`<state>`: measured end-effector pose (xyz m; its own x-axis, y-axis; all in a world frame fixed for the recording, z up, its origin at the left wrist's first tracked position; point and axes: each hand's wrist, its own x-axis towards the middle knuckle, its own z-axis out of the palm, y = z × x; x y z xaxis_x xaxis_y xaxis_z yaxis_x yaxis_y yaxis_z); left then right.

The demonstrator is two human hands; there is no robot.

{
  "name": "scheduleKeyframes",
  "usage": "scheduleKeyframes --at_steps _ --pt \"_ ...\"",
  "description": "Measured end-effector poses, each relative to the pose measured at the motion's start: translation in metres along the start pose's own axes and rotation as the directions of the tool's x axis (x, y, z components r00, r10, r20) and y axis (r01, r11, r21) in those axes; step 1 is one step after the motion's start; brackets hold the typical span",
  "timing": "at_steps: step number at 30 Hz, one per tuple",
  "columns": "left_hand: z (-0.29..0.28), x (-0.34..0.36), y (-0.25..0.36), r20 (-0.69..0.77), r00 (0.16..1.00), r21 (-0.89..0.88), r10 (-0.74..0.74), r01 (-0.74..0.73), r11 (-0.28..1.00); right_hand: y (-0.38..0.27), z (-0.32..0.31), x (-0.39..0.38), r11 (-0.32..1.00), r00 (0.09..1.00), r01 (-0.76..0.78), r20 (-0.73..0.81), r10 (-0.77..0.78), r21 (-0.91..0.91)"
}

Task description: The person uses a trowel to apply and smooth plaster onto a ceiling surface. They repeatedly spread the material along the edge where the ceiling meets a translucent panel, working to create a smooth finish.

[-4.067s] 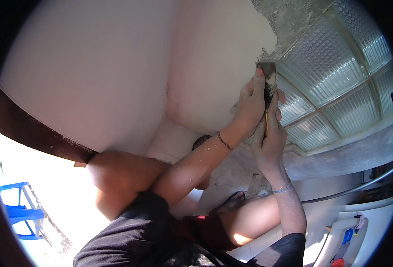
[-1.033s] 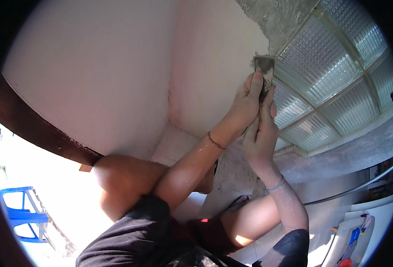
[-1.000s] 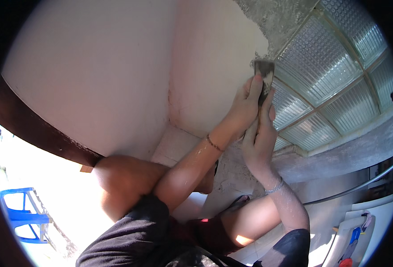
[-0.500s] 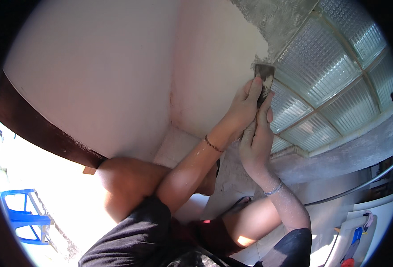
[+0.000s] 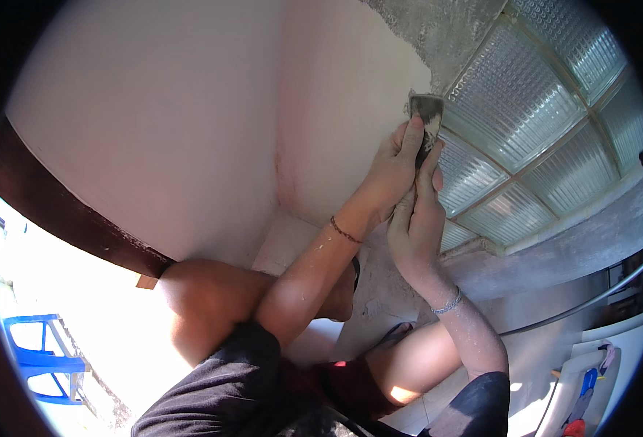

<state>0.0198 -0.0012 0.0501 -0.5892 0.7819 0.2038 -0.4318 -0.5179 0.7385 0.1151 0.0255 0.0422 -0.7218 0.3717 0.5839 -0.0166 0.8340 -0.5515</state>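
Observation:
Both of my hands are closed on a scraper with a broad, dark metal blade smeared with pale paste. My left hand grips it high up, the thumb pressed flat along the blade. Lower down, my right hand wraps the handle end, which the fingers mostly hide. The blade's top edge rests against the cream wall, at the ragged border of a bare grey plaster patch. Glass blocks begin just right of the blade.
A grey ledge runs below the glass blocks. A grey hose crosses at the right, above a pale container holding coloured items. My bent knees rise close under my arms. At the far left stands a blue plastic stool.
The scraper and both hands have shifted slightly up along the patch's edge. The whole view has also moved a little. Both grips stay the same.

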Motion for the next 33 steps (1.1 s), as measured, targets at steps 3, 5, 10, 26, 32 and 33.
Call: scheduleKeyframes --at_steps 3,5,10,26,32,33 --pt "0.000 0.000 0.000 0.027 0.995 0.000 0.101 -0.101 0.995 0.005 0.002 -0.004 0.999 1.000 -0.006 0.024 0.005 0.044" --pt "-0.001 -0.004 -0.003 -0.015 1.000 0.050 0.028 -0.027 0.998 0.008 0.005 -0.008 0.998 0.997 -0.052 0.059 0.049 0.047" --pt "-0.004 -0.005 -0.007 -0.018 0.999 0.054 0.035 -0.034 0.998 0.014 0.012 -0.013 0.998 0.998 0.057 -0.021 -0.058 -0.028" --pt "-0.005 -0.003 -0.001 -0.040 0.999 0.062 0.002 0.000 0.998 0.011 0.017 -0.011 0.997 0.997 0.063 -0.050 -0.065 -0.040" --pt "-0.002 -0.002 0.002 -0.046 0.999 0.058 0.016 -0.013 0.998 0.009 0.012 -0.008 1.000 1.000 -0.010 -0.014 0.011 0.006" --pt "-0.002 -0.003 0.002 -0.043 0.999 0.034 0.025 -0.023 0.999 0.008 0.013 -0.009 1.000 0.999 -0.021 -0.023 0.021 0.009"
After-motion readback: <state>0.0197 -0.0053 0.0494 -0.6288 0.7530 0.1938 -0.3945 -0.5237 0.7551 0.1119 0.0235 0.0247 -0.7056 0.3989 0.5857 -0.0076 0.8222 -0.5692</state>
